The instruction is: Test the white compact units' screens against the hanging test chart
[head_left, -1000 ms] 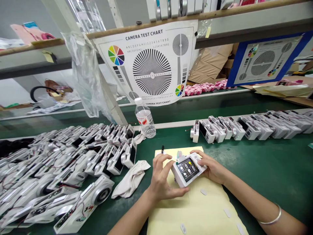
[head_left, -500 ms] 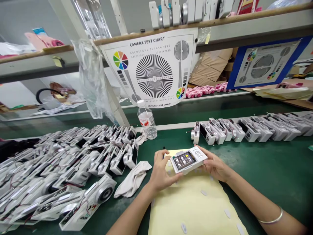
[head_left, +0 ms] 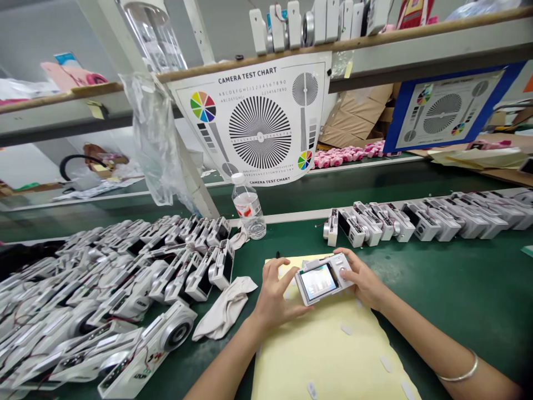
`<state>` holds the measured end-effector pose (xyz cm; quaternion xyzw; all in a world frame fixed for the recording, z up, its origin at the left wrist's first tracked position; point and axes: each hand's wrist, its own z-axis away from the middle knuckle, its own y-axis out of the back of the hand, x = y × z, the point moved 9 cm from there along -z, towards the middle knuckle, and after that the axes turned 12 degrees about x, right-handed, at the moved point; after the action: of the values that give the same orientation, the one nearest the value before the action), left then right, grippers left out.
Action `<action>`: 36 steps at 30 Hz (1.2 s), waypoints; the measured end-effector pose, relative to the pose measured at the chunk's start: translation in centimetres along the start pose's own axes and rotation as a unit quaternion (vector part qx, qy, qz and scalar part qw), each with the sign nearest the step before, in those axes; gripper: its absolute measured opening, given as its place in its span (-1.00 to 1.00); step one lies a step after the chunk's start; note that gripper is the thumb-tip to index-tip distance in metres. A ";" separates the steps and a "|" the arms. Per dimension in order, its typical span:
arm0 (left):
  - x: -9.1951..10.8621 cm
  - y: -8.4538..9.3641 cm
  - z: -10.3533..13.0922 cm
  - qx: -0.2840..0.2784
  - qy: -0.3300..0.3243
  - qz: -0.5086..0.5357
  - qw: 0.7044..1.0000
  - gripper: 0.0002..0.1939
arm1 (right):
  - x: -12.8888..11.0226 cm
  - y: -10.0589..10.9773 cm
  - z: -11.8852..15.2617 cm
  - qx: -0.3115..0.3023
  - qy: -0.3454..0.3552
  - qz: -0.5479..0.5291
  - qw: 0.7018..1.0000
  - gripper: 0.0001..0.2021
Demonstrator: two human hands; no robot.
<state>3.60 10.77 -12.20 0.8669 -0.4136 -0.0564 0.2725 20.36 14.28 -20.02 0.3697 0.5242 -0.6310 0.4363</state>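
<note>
Head camera view: at the far left, many white camera bodies [head_left: 125, 261] crowd the green counter [head_left: 462, 294]; the nearest body [head_left: 152, 347] has coloured marks and dark lettering too unclear to read. A pale cloth [head_left: 227, 311] lies crumpled just beside them. Farther back stands a clear bottle [head_left: 249, 214] with a white and red label, its print too small to read. Behind and above it hangs a chart [head_left: 260, 130] headed "CAMERA TEST CHART", with the same words along its bottom edge and a line "1234567890" beside letters near the top.

The left hand [head_left: 272, 297] steadies the left end of a white camera [head_left: 320, 282] with fingers and thumb. The camera is held tilted above a yellow sheet [head_left: 333, 350], screen toward the wearer. The right hand [head_left: 362, 282] has its grip closed on the other end, thumb at the round control. In the earlier frame the screen showed a dark menu of icons, one of them yellow; now it shows a bright, pale picture.

Farther right, a row of white cameras [head_left: 428, 219] lines the counter's back edge, below a blue-bordered chart [head_left: 445, 111] whose lettering is too small to read.
</note>
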 end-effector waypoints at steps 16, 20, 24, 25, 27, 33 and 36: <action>-0.3 -0.3 0.0 -0.015 0.017 -0.013 1.000 -0.43 | -0.8 -0.1 0.2 0.014 0.056 0.020 0.998 -0.54; -0.4 -0.3 -0.1 -0.015 0.020 -0.012 1.000 -0.45 | -0.7 -0.1 0.1 0.012 0.045 0.008 0.999 -0.53; -0.8 -0.6 0.0 -0.032 0.031 -0.012 0.999 -0.44 | -0.6 -0.3 0.1 0.010 0.027 -0.013 1.000 -0.52; -0.9 -0.7 0.1 -0.037 0.037 -0.011 0.999 -0.44 | -0.6 -0.3 0.2 0.011 0.022 -0.019 1.000 -0.53; -1.1 -0.8 0.1 -0.046 0.051 0.003 0.998 -0.43 | -0.6 -0.3 0.3 0.011 0.013 -0.029 0.999 -0.54; -3.3 -1.7 0.7 -0.081 0.221 0.114 0.965 -0.48 | -1.0 -0.9 0.9 -0.032 -0.012 -0.080 0.996 -0.39; -3.8 -1.8 0.9 -0.079 0.260 0.114 0.956 -0.59 | -1.0 -1.4 1.0 -0.068 -0.022 -0.119 0.990 -0.34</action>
<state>2.09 14.16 -14.38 0.7744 -0.4187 0.1699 0.4429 19.42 13.59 -18.41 0.2602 0.5967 -0.6494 0.3931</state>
